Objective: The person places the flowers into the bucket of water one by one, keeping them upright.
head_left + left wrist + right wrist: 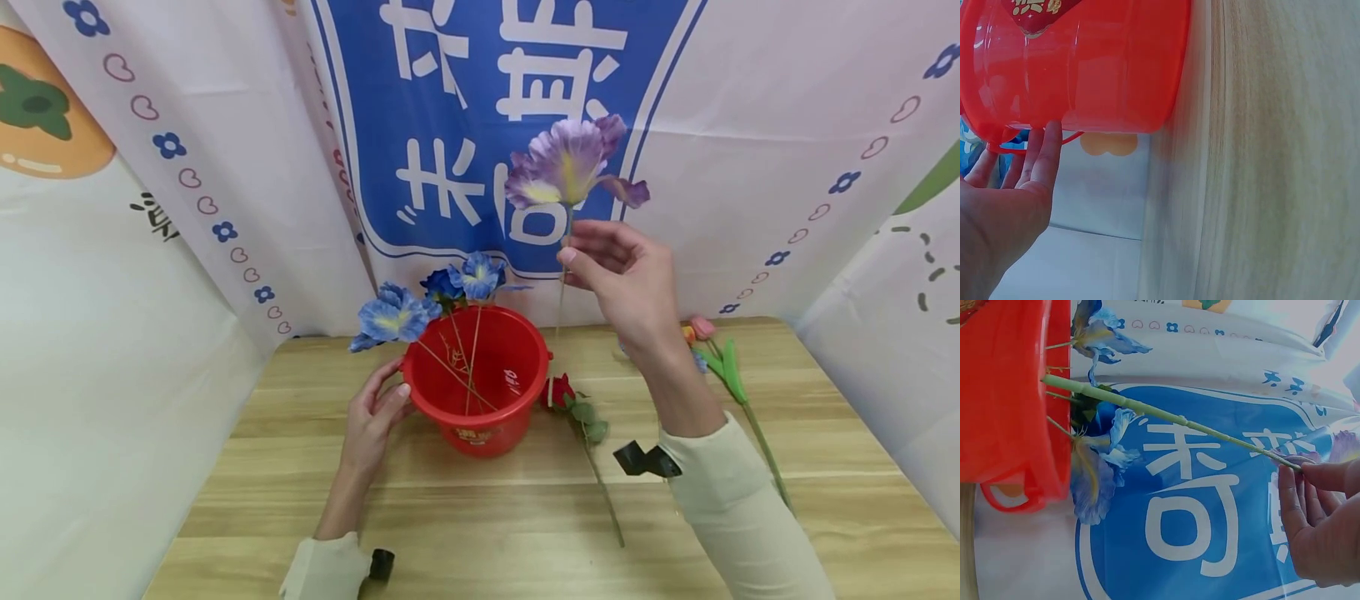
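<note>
My left hand point(375, 417) touches the left side of a red bucket point(491, 437) near its rim, fingers fairly straight; the left wrist view has the fingertips by the handle lug and wall. My right hand point(633, 279) pinches the stem of a purple artificial iris point(567, 162) between thumb and fingers, its bloom held high to the right of the bucket. In the right wrist view, the green stem point(1147, 409) slants across in front of the bucket rim. Two blue irises point(393, 317) and a dark blue rose point(442, 286) stand in the bucket, leaning on its rim.
On the wooden table point(450, 533) right of the bucket lies a red rose point(558, 390) with a green stem. Farther right lies a pink tulip point(702, 327), with other blooms partly behind my right arm. A printed white and blue cloth point(360, 125) hangs behind.
</note>
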A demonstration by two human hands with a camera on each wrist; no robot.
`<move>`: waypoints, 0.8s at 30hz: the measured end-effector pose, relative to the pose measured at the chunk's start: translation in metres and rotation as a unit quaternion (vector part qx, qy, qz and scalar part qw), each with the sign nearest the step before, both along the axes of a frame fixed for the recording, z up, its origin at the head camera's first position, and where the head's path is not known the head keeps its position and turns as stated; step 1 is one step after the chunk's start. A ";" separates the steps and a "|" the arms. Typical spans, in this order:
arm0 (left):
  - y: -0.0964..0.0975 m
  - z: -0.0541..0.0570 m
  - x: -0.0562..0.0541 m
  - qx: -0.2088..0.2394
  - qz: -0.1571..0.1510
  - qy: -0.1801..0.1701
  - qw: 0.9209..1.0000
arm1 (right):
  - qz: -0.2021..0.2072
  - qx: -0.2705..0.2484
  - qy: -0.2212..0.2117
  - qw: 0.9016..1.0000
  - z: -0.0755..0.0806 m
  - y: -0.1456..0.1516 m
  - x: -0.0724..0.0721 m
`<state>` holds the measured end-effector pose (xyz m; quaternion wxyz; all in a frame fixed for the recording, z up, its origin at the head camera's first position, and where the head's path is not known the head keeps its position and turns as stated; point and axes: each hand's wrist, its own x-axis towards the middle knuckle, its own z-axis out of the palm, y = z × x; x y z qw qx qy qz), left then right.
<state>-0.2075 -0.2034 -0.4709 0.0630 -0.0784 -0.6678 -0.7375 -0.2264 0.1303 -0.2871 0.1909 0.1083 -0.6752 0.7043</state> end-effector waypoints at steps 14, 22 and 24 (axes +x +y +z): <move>-0.001 0.000 -0.001 -0.011 -0.007 -0.004 1.000 | 0.017 0.011 0.042 0.999 -0.010 -0.037 -0.023; -0.002 -0.001 -0.001 -0.010 -0.007 -0.004 1.000 | 0.045 0.054 0.014 0.997 -0.025 -0.068 -0.032; -0.002 -0.001 -0.001 -0.011 -0.007 -0.004 1.000 | 0.054 0.057 0.010 0.997 -0.029 -0.075 -0.035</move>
